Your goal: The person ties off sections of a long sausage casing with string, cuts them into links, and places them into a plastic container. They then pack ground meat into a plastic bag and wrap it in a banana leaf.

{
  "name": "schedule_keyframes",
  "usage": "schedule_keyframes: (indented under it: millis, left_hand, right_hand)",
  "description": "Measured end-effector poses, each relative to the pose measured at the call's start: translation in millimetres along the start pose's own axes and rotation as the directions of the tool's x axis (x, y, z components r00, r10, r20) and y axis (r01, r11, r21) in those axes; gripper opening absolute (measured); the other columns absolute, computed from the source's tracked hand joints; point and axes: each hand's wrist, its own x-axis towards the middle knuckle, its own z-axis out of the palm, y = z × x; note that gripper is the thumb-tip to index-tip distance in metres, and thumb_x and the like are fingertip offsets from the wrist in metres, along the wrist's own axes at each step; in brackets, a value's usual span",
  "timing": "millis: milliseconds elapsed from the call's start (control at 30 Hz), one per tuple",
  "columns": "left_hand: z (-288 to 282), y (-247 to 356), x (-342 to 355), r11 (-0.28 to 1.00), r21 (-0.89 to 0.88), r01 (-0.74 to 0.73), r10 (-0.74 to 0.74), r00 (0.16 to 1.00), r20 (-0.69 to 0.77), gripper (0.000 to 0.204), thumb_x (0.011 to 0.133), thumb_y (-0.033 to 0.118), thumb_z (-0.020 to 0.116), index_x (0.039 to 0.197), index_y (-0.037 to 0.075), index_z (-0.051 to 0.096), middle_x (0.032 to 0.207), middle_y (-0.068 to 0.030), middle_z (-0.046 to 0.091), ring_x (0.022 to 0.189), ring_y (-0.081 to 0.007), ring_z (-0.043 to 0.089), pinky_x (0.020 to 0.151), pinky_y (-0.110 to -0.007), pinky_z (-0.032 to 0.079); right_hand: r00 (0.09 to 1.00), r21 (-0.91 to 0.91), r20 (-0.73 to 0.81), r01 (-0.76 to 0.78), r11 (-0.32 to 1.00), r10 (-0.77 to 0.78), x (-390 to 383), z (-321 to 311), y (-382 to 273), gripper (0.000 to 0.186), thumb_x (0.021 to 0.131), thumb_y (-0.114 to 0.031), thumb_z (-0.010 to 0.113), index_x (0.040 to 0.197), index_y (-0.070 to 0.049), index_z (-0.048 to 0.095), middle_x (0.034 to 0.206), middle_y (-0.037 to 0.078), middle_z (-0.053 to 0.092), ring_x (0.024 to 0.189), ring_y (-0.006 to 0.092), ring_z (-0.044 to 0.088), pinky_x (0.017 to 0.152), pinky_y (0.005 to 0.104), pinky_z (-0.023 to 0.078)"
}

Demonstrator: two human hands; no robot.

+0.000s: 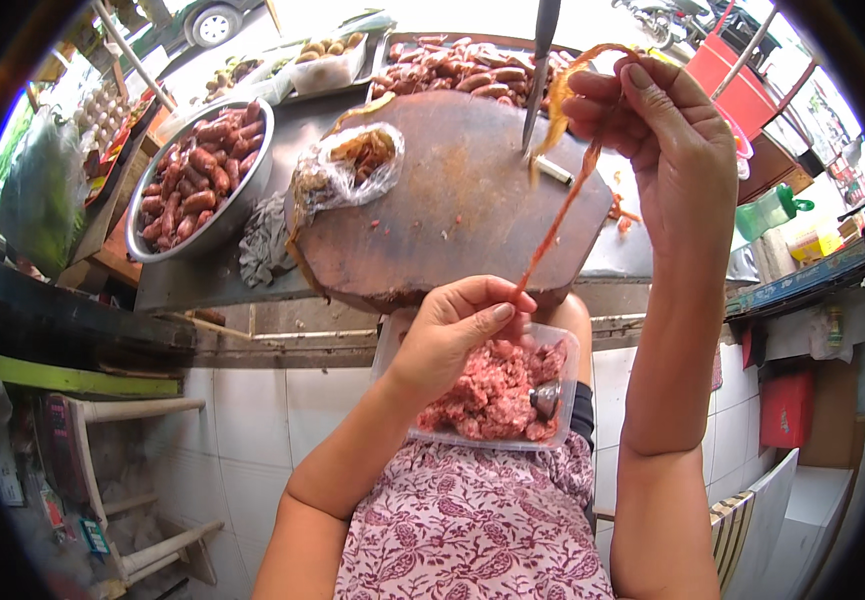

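A thin, reddish sausage casing [559,222] stretches slantwise between my hands. My right hand [667,125] is raised high at the right, pinching its upper part, and a yellowish strip [558,105] dangles beside those fingers. Lower down, my left hand [462,325] pinches the bottom end. Under that hand, a clear plastic tub [571,350] rests on my lap, holding ground meat [492,395] with a small dark metal piece [545,400] lying in it. Beyond my hands is a thick wooden chopping block [402,240]. An open plastic bag of yellowish-brown casings [362,155] sits on its left part.
A knife [544,50] stands upright at the block's right, near a white marker-like stick [554,170]. Sausages [197,180] fill a metal bowl [136,225] at left; more sausages [482,80] lie on a tray behind. A grey cloth [265,240] lies beside the block.
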Motion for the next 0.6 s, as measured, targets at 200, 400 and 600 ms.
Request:
schedule_keyframes:
  millis: [200,400,600]
  left_hand:
    - [-37,6,-44,0.999,-0.023,0.026,-0.029,0.989,-0.142,0.024,0.100,0.005,0.062,0.120,-0.006,0.067,0.103,-0.0114,0.072,0.083,-0.0138,0.066,0.076,-0.027,0.057]
    - [-47,18,-75,0.999,0.001,0.037,-0.034,0.913,-0.406,0.024,0.100,0.005,0.060,0.120,-0.005,0.067,0.097,-0.0116,0.072,0.085,-0.0171,0.069,0.074,-0.031,0.061]
    - [-62,19,-79,0.999,0.028,-0.028,0.035,0.955,-0.294,0.024,0.099,0.007,0.063,0.120,-0.003,0.068,0.092,-0.0128,0.073,0.078,-0.0201,0.072,0.070,-0.027,0.061]
  right_hand:
    - [0.999,-0.083,-0.024,0.030,0.996,-0.032,2,11,31,0.019,0.102,-0.009,0.057,0.115,0.004,0.065,0.100,0.021,0.074,0.087,0.0280,0.076,0.082,0.0370,0.064]
    - [0.981,-0.570,0.194,0.131,0.811,-0.021,28,49,76,0.020,0.101,-0.009,0.058,0.112,-0.001,0.071,0.089,0.014,0.075,0.080,0.0208,0.073,0.079,0.0349,0.061]
    - [0.858,-0.685,0.513,0.381,0.620,0.039,-27,68,110,0.029,0.089,0.003,0.063,0.113,-0.006,0.076,0.090,0.017,0.075,0.084,0.0262,0.072,0.083,0.0383,0.057]
